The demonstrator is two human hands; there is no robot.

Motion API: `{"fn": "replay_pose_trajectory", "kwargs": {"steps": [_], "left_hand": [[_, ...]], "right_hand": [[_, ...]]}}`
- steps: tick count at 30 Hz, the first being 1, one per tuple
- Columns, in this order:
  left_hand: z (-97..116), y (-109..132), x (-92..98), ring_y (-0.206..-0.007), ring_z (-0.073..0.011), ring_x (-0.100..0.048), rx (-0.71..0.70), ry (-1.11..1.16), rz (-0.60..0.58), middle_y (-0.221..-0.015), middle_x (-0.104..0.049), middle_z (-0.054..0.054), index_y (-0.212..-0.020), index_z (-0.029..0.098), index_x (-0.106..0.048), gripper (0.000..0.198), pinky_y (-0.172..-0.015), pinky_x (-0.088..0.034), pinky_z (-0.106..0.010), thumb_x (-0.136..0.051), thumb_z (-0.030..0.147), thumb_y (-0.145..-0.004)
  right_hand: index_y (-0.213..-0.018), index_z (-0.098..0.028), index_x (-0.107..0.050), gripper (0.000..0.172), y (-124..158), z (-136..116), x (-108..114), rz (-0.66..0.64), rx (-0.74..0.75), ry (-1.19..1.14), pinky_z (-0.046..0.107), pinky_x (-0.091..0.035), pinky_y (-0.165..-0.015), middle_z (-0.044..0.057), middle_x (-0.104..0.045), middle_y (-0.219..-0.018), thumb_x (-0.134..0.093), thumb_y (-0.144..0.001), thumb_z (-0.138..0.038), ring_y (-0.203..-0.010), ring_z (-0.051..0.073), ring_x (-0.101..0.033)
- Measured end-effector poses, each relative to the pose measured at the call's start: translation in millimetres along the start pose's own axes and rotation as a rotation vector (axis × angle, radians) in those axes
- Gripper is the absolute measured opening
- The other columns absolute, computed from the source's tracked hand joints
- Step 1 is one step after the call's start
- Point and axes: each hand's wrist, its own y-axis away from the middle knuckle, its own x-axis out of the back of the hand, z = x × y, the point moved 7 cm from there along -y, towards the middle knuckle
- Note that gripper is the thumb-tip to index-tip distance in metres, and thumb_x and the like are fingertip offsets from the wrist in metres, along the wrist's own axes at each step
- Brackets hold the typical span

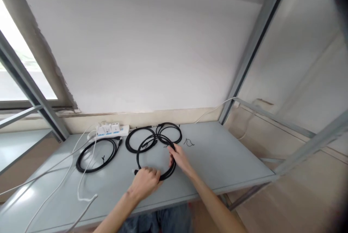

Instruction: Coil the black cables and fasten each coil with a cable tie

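A coiled black cable (pixel 138 158) is held up over the front part of the grey table (pixel 217 160). My left hand (pixel 146 179) is closed round its lower left side, with a black connector end poking out beside the knuckles. On the coil's right side, my right hand (pixel 178 157) grips the loops between thumb and fingers. Just behind lie two more black cable coils, one at the middle (pixel 127 142) and one further right (pixel 179 135). Another coiled black cable (pixel 78 160) rests at the left, with a small black twist tie (pixel 103 159) inside its loop.
A white power strip (pixel 125 130) with plugged-in adapters stands at the back left. White cords (pixel 78 189) run from it across the table's left side. Thin black ties (pixel 189 143) lie right of the coils. Metal posts (pixel 244 55) rise at the table's sides, before a white wall.
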Motion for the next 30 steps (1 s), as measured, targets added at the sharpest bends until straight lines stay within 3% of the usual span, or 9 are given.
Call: {"fn": "replay_pose_trajectory", "kwargs": {"steps": [3, 5, 8, 10, 13, 18, 22, 26, 30], "left_hand": [[25.0, 13.4, -5.7, -0.075, -0.0274, -0.073, -0.035, 0.029, -0.064, -0.08, -0.072, -0.011, -0.094, 0.015, -0.064, 0.026, -0.069, -0.053, -0.035, -0.05, 0.036, -0.101], [34.4, 16.3, -8.4, -0.076, -0.0274, -0.073, -0.045, 0.034, -0.096, -0.08, -0.072, -0.011, -0.097, 0.014, -0.064, 0.027, -0.071, -0.053, -0.035, -0.049, 0.037, -0.102], [39.2, 16.4, -6.1, -0.085, -0.0275, -0.072, -0.045, 0.048, -0.094, -0.088, -0.073, -0.011, -0.1, 0.014, -0.065, 0.025, -0.077, -0.054, -0.037, -0.053, 0.036, -0.1], [39.3, 17.2, 0.3, -0.096, -0.0281, -0.07, -0.056, 0.072, -0.05, -0.096, -0.072, -0.011, -0.098, 0.015, -0.066, 0.021, -0.084, -0.053, -0.038, -0.059, 0.035, -0.097], [37.3, 23.3, 8.9, -0.106, -0.0291, -0.066, -0.08, 0.107, 0.006, -0.102, -0.07, -0.01, -0.093, 0.017, -0.066, 0.017, -0.092, -0.05, -0.04, -0.063, 0.034, -0.094], [24.0, 42.9, 3.7, -0.095, -0.0281, -0.069, -0.027, 0.135, -0.063, -0.097, -0.072, -0.01, -0.097, 0.017, -0.065, 0.016, -0.083, -0.05, -0.037, -0.06, 0.032, -0.096], [9.0, 58.0, 0.9, -0.087, -0.0267, -0.069, 0.005, 0.116, -0.086, -0.095, -0.072, -0.009, -0.096, 0.018, -0.064, 0.02, -0.076, -0.047, -0.034, -0.056, 0.036, -0.099], [2.2, 61.6, 9.3, -0.091, -0.0264, -0.066, -0.063, 0.156, 0.051, -0.095, -0.068, -0.008, -0.093, 0.018, -0.06, 0.041, -0.079, -0.044, -0.034, -0.053, 0.058, -0.098], [5.5, 53.4, 10.1, -0.093, -0.0269, -0.061, -0.139, 0.21, 0.162, -0.097, -0.064, -0.007, -0.095, 0.018, -0.058, 0.063, -0.083, -0.042, -0.037, -0.053, 0.079, -0.083]], "right_hand": [[-0.083, -0.021, -0.053, 0.022, 29.6, -2.9, 16.4, 0.035, 0.061, 0.421, 0.031, -0.051, -0.06, 0.001, -0.064, -0.07, -0.047, -0.097, -0.038, -0.061, 0.019, -0.064], [-0.097, -0.019, -0.061, 0.015, 43.9, -8.5, 27.0, 0.098, 0.073, 0.747, 0.031, -0.051, -0.073, 0.006, -0.07, -0.084, -0.048, -0.096, -0.027, -0.079, 0.022, -0.068], [-0.132, -0.019, -0.056, 0.038, 57.9, -14.1, 32.8, 0.097, 0.034, 1.056, 0.031, -0.048, -0.08, 0.011, -0.073, -0.101, -0.049, -0.095, -0.019, -0.094, 0.025, -0.07], [-0.14, -0.02, -0.051, 0.046, 63.8, -16.5, 32.2, 0.058, 0.022, 1.154, 0.032, -0.047, -0.083, 0.012, -0.073, -0.106, -0.049, -0.094, -0.018, -0.098, 0.026, -0.07], [-0.137, -0.019, -0.056, 0.043, 69.1, -19.3, 28.5, -0.004, 0.059, 1.198, 0.033, -0.046, -0.088, 0.014, -0.072, -0.116, -0.05, -0.094, -0.019, -0.106, 0.027, -0.068], [-0.128, -0.019, -0.063, 0.035, 69.5, -20.6, 20.6, -0.114, 0.172, 1.16, 0.033, -0.046, -0.091, 0.012, -0.069, -0.12, -0.052, -0.096, -0.023, -0.108, 0.025, -0.066], [-0.123, -0.021, -0.067, 0.031, 51.1, -24.9, 18.1, -0.159, 0.27, 1.143, 0.033, -0.047, -0.087, 0.011, -0.067, -0.116, -0.046, -0.103, -0.033, -0.101, 0.024, -0.065], [-0.136, -0.019, -0.058, 0.039, 7.3, -34.4, 24.6, -0.065, 0.354, 1.252, 0.036, -0.045, -0.096, 0.013, -0.062, -0.121, -0.059, -0.097, -0.022, -0.116, 0.028, -0.057], [-0.119, -0.015, -0.064, 0.027, -42.3, -30.3, 22.3, -0.072, 0.311, 1.3, 0.041, -0.045, -0.097, 0.017, -0.062, -0.117, -0.067, -0.094, -0.026, -0.118, 0.032, -0.054]]}}
